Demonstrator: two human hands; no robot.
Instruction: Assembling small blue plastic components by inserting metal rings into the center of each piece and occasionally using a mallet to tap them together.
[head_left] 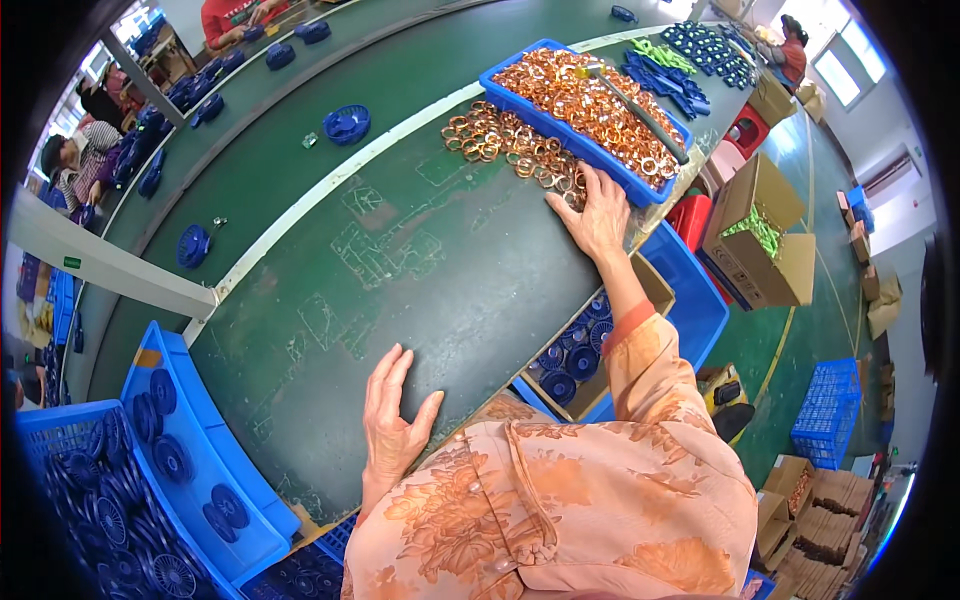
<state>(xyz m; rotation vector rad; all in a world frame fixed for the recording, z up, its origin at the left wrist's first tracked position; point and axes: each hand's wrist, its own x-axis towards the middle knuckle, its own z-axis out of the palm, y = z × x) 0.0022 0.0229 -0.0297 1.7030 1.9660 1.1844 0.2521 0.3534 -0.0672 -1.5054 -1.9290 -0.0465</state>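
My right hand (598, 218) reaches to the edge of a loose pile of copper-coloured rings (487, 137) on the green worktable (450, 285). Its fingers are spread, the fingertips at the rings beside the blue tray (562, 137); no held ring shows. More copper rings (560, 90) heap up inside that tray, and a tool with a long dark handle (648, 122) lies across them. Near the table's front edge my left hand (397, 415) rests with fingers stretched and thumb apart, holding nothing.
A blue bin (205, 440) with dark blue round fan parts stands at the left, next to a full crate (70, 412). Beyond a white rail, a conveyor (270, 170) carries blue parts (347, 124). An open carton (735, 260) stands right. Other people sit farther off.
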